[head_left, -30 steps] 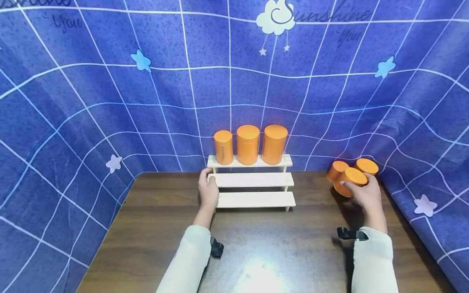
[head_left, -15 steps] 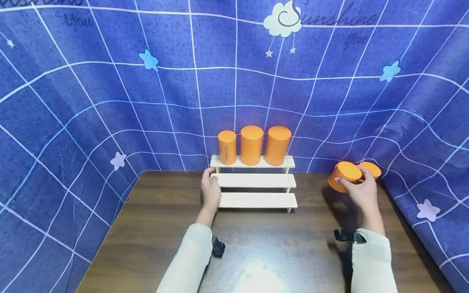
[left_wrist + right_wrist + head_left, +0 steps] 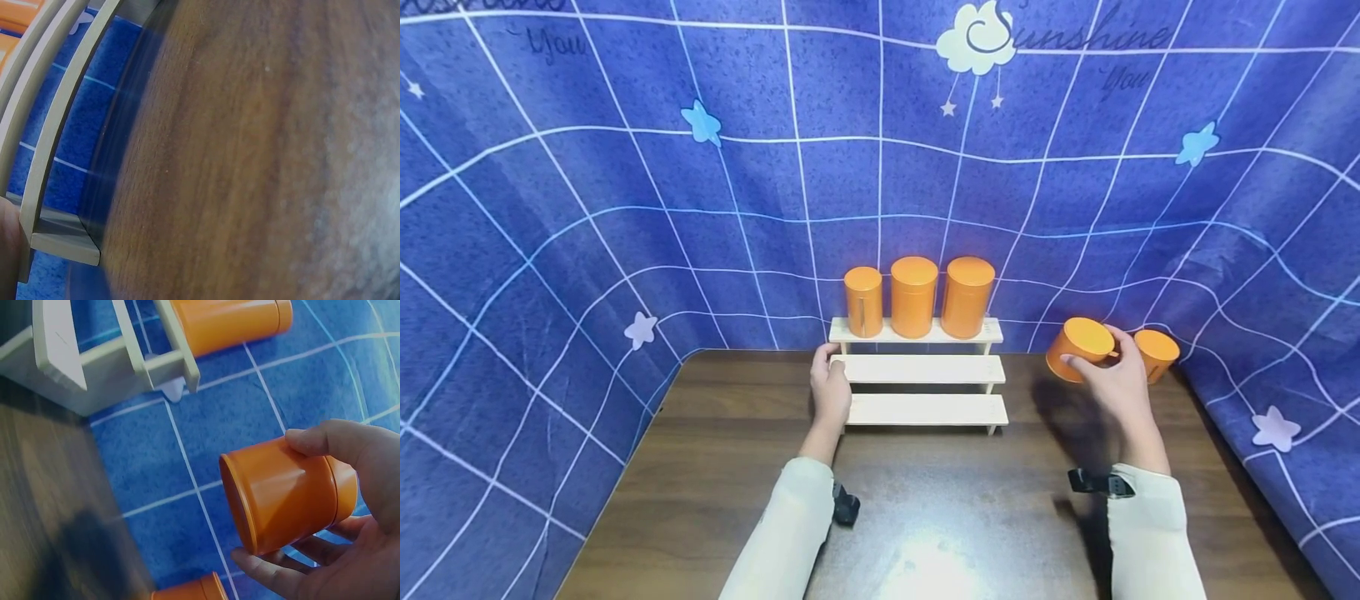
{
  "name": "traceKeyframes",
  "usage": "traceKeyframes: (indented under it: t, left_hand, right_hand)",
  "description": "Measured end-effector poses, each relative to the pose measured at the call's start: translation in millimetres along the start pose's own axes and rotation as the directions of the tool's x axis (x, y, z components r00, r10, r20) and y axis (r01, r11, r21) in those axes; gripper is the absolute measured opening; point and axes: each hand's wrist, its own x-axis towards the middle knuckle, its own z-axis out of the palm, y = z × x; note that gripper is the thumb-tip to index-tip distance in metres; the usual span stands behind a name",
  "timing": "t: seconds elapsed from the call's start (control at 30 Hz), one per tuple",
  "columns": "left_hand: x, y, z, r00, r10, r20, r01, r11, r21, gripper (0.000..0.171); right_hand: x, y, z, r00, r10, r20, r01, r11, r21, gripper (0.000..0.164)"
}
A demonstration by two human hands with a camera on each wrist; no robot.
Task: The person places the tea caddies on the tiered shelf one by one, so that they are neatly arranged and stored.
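My left hand (image 3: 831, 390) grips the left end of a three-tier pale wooden display rack (image 3: 917, 368), the thumb near its middle shelf. In the left wrist view only a sliver of that hand shows beside the rack's side (image 3: 65, 240). My right hand (image 3: 1118, 375) holds an orange lidded canister (image 3: 1067, 346), tilted and lifted off the table, with thumb and fingers around its sides. In the right wrist view the canister (image 3: 284, 494) points its flat end toward the rack (image 3: 119, 369). Three orange canisters (image 3: 913, 300) stand along the top shelf.
Another orange canister (image 3: 1157, 354) stands at the table's back right corner, just beyond my right hand. The brown wooden table (image 3: 955, 492) ends against a blue cloth (image 3: 820, 183) with white lines and stars, which rises behind and at both sides.
My right hand has raised the canister from the group at the right and moved it leftward. The small canister at the left of that group is no longer visible. My left hand stays on the rack.
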Motion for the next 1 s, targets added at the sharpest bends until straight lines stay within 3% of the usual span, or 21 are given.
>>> traceKeyframes:
  t: [0.53, 1.0]
  left_hand:
    - [-1.9, 0.7, -1.0, 1.000, -0.023, -0.006, 0.023, 0.999, 0.043, 0.036]
    - [-1.8, 1.2, -0.3, 1.000, -0.013, -0.010, 0.013, 1.000, -0.007, 0.037]
  right_hand:
    - [-6.3, -17.3, 29.5, 0.982, -0.178, 0.070, 0.177, 0.984, 0.020, 0.085]
    - [-22.2, -35.4, 48.0, 0.960, -0.226, 0.163, 0.209, 0.971, 0.115, 0.085]
